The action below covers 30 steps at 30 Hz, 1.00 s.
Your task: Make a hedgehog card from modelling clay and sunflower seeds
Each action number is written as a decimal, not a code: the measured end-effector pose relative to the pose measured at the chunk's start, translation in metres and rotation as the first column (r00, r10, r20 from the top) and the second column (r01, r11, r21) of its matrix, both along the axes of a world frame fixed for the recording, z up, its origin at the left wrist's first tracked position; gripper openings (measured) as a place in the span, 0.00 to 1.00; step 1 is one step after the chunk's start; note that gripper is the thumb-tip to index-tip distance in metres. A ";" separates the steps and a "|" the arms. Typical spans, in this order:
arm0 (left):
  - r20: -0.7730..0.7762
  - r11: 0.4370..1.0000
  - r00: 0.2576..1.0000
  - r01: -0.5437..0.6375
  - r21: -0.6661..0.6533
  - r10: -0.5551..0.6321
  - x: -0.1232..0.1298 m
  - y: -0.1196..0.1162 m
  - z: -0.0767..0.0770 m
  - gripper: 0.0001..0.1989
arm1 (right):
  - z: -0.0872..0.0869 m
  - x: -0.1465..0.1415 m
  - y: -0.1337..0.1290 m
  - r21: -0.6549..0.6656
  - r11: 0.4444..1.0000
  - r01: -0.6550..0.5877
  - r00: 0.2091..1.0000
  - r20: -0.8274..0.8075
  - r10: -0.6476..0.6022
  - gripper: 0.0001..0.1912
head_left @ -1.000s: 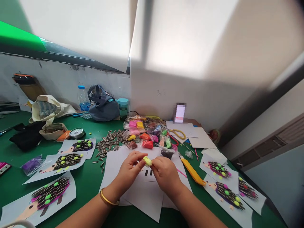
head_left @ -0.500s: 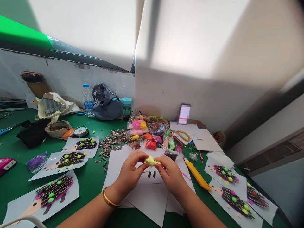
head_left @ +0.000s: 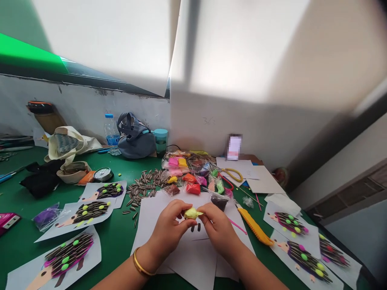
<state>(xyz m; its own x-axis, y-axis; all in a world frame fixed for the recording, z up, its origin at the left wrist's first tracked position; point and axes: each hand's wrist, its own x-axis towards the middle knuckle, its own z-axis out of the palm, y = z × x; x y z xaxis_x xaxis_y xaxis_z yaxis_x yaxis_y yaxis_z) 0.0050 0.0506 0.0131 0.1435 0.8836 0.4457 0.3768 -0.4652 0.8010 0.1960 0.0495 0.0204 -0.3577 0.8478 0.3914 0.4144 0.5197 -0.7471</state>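
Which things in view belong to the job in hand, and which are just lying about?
Likely in the job:
yellow lump, pinched by the left hand and right hand
white paper beneath
clay packets
seeds
hedgehog pictures, apparently covered in such seeds

Probably just lying about:
blue bag
water bottle
lidded cup
black cloth

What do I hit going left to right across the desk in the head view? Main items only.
Pink object at the left edge → purple packet → seed pile → left hand → yellow lump → right hand → yellow ridged tool → rightmost hedgehog sheet.
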 end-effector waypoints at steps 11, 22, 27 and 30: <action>0.183 0.999 0.983 -0.023 0.027 0.018 -0.005 0.005 -0.003 0.07 | 0.001 0.000 0.003 -0.234 0.971 -0.050 0.990 -0.137 0.018 0.18; -0.087 0.985 0.994 0.073 0.159 -0.060 -0.002 0.000 -0.001 0.13 | 0.003 0.001 0.005 -0.327 0.945 0.004 0.978 -0.194 -0.071 0.17; -0.138 0.996 0.988 0.079 0.040 -0.073 0.000 -0.003 0.007 0.05 | 0.000 0.002 0.004 -0.161 0.984 0.070 0.989 -0.120 -0.089 0.21; -0.138 0.997 0.990 0.020 0.068 -0.011 -0.002 -0.003 0.010 0.04 | -0.001 0.003 0.005 -0.130 0.988 0.084 0.985 -0.141 -0.102 0.20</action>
<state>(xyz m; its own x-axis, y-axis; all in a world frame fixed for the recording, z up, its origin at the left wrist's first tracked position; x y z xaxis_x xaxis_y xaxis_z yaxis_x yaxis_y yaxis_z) 0.0030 0.0478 0.0231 0.2209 0.8484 0.4812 0.4732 -0.5246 0.7077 0.1993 0.0549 0.0197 -0.2213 0.9198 0.3241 0.3381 0.3841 -0.8592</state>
